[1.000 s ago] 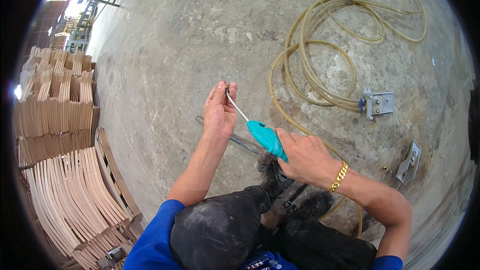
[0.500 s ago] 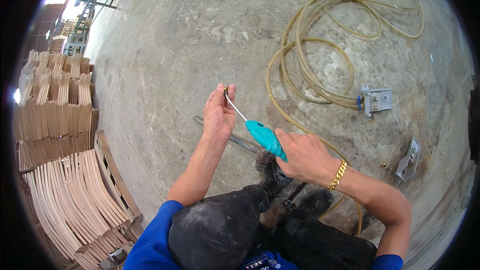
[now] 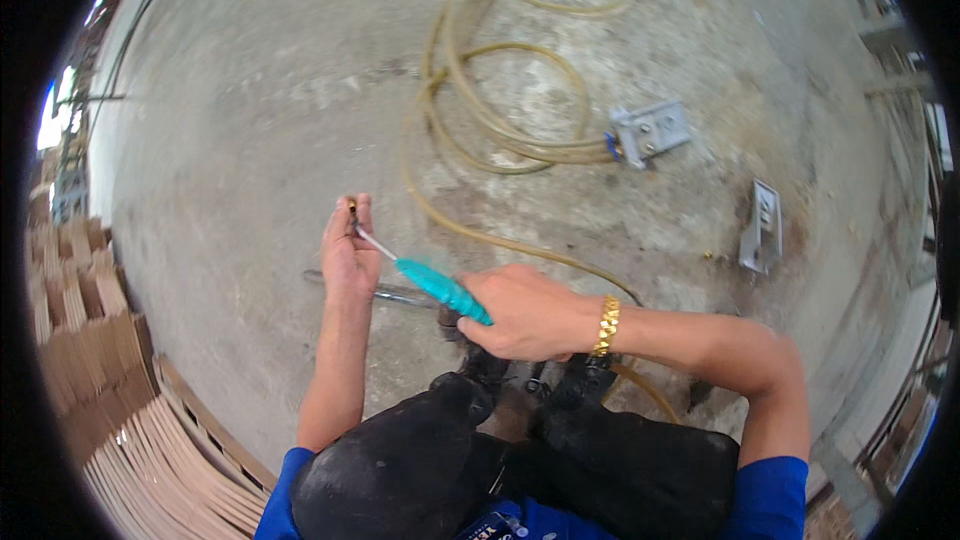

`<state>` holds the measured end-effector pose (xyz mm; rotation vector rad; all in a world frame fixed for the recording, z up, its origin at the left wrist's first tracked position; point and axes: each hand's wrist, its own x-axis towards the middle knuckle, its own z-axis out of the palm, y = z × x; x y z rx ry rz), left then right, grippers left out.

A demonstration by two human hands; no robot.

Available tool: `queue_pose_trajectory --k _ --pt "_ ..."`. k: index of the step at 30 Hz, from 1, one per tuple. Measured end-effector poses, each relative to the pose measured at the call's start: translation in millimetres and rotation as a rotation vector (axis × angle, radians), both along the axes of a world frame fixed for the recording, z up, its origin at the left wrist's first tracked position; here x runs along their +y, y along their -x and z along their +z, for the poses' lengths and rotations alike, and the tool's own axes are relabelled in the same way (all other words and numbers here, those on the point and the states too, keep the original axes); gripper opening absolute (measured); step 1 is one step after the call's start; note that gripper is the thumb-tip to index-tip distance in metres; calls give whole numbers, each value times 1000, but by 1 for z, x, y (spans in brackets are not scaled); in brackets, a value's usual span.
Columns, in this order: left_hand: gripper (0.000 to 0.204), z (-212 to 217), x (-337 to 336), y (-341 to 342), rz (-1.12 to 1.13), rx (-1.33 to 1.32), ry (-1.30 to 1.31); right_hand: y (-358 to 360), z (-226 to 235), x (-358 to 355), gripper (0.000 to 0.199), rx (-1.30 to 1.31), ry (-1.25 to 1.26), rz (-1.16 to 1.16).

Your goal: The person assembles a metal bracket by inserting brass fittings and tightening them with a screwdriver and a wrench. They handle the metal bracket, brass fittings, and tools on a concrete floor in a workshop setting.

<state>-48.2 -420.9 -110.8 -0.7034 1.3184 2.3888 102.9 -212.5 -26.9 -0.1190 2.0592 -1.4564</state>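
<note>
Between the fingertips of my left hand (image 3: pixel 350 255) is a small brass-coloured fitting (image 3: pixel 351 204), with a dark part below it. My right hand (image 3: pixel 530 310) is wrapped round the teal handle of a tool (image 3: pixel 440 287). Its thin metal shaft points up and left, and the tip meets the fitting at my left fingers. Whether the tip sits inside the fitting or only touches it, I cannot tell. Both hands are above the concrete floor, in front of my knees. A metal bar (image 3: pixel 400 295) lies on the floor behind my left wrist and the tool.
Coils of yellowish hose (image 3: pixel 460 70) spread over the floor ahead, ending at a grey metal block with blue fittings (image 3: pixel 650 132). Farther right stands a grey bracket (image 3: pixel 765 227), with a tiny brass piece (image 3: pixel 708 254) beside it. Stacked wooden slats (image 3: pixel 160 470) line the left side.
The view has shifted, so the hose, block and bracket appear farther left and the wood stacks lower. My hands keep the same hold on the fitting and the tool.
</note>
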Motion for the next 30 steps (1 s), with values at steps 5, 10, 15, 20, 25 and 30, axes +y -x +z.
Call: queue_pose_trajectory --k 5,10,15,20,25,30 --pt "13 -14 15 -1 -38 -69 43 -23 -14 -1 31 136 17 -201" --pt "14 -20 -2 17 -108 61 19 -14 4 3 22 137 69 -219" --pt "14 -7 14 15 -62 11 43 -10 9 6 26 57 28 -205" --pt "13 1 9 9 -14 -12 61 0 14 0 26 36 -21 -154" --pt "12 0 9 5 13 -11 78 5 16 1 26 15 -32 -154" --pt "11 -1 7 5 -8 1 58 9 13 1 26 66 -56 -160"
